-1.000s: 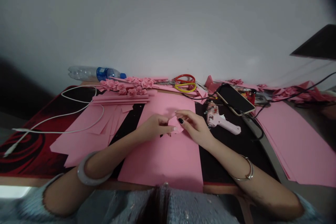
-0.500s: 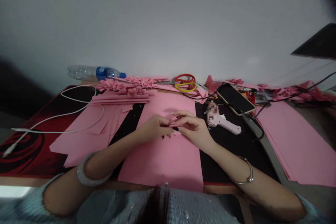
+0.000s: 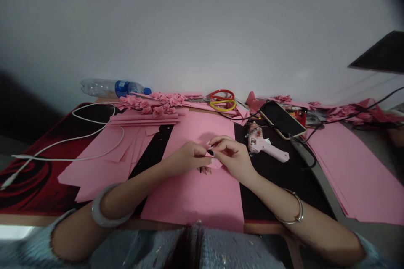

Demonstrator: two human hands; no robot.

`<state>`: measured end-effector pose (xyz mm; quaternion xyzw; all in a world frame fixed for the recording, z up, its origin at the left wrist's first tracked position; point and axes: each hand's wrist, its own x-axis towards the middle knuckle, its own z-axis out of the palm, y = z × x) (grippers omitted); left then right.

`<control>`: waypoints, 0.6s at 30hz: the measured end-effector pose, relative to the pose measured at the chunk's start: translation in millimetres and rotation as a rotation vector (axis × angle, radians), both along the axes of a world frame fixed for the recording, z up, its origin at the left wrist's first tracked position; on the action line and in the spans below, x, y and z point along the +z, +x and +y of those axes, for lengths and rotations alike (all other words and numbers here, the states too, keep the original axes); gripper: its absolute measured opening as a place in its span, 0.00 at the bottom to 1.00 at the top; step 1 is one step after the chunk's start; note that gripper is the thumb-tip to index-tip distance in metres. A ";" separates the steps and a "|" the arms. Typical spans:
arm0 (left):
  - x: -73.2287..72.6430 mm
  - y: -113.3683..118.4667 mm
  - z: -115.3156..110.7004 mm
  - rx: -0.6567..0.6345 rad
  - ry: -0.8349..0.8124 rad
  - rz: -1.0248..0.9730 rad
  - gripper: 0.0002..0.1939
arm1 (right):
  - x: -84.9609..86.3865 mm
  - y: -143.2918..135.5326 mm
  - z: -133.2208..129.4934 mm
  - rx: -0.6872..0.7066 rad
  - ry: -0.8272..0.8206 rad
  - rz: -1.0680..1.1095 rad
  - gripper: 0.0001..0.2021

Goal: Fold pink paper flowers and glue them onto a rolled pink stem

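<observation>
Fingers have shifted since the frame half a second ago: more of the small pink paper [image 3: 216, 163] now shows below the right thumb, and the left fingertips peek out underneath. Nearest, a large pink sheet [image 3: 195, 201] lies along the bench [image 3: 284, 189], reaching its front edge and probably serving as a work surface. Over it, at the middle of the frame, the left hand [image 3: 186, 159] grips the small paper, thumb above and fingers beneath, apparently to steady it, while the right hand [image 3: 236, 159] pinches its upper edge, seemingly for finer shaping. Right of centre, a glue gun [image 3: 268, 148] lies on its side, handle pointing rightward, perhaps for easy reach. Farther off, scissors [image 3: 223, 104] rest among pink scraps, and paper flowers [image 3: 170, 99] sit bunched left of them, likely kept out of the way. Beyond, at upper left, a bottle [image 3: 104, 87] lies near the wall [image 3: 221, 29].
</observation>
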<state>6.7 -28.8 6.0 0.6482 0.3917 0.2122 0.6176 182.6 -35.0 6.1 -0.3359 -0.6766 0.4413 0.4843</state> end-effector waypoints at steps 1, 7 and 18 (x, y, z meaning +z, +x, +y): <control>0.5 0.0 0.2 -0.003 -0.006 -0.005 0.11 | 0.6 0.2 -0.8 -0.004 0.032 -0.025 0.05; -0.2 -2.7 3.7 -0.006 -0.051 -0.063 0.11 | 6.6 3.3 -2.2 -0.021 0.324 -0.273 0.06; -2.9 -8.8 8.8 0.059 -0.105 -0.178 0.16 | 9.4 8.7 1.7 0.013 0.455 -0.370 0.12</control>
